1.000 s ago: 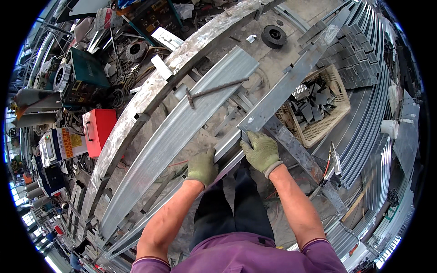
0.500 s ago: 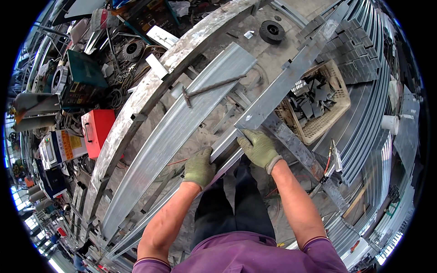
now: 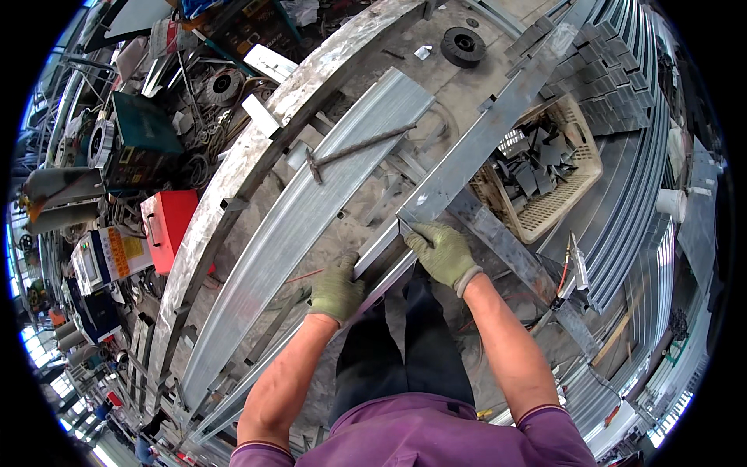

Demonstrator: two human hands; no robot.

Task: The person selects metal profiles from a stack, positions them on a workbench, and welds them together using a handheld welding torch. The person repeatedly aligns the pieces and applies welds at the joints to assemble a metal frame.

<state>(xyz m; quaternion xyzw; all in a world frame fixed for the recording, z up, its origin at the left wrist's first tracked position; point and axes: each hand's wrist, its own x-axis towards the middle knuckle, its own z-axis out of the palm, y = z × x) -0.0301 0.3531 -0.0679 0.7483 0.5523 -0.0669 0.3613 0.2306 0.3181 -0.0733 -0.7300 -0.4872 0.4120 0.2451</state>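
A long galvanized metal channel (image 3: pixel 379 254) lies in front of my legs, its far end against the near end of a grey steel beam (image 3: pixel 467 159). My left hand (image 3: pixel 338 291), in an olive-green glove, is closed around the channel's left part. On its far end, right by the beam's corner, my gloved right hand (image 3: pixel 445 257) is closed over the edge; its fingertips are partly hidden. Beyond the hands, a wide ribbed metal strip (image 3: pixel 311 214) stretches diagonally, with a T-shaped rusty rod (image 3: pixel 362 148) resting across it.
A cream plastic basket (image 3: pixel 587 159) of metal offcuts stands right of the beam. Stacked metal profiles (image 3: pixel 622 233) line the right side. A heavy pale beam (image 3: pixel 241 163) runs along the left, past a red box (image 3: pixel 171 226). A black spool (image 3: pixel 464 47) lies far ahead.
Both hands keep their hold on the channel. My left hand has shifted very slightly left; the whole view has moved a little.
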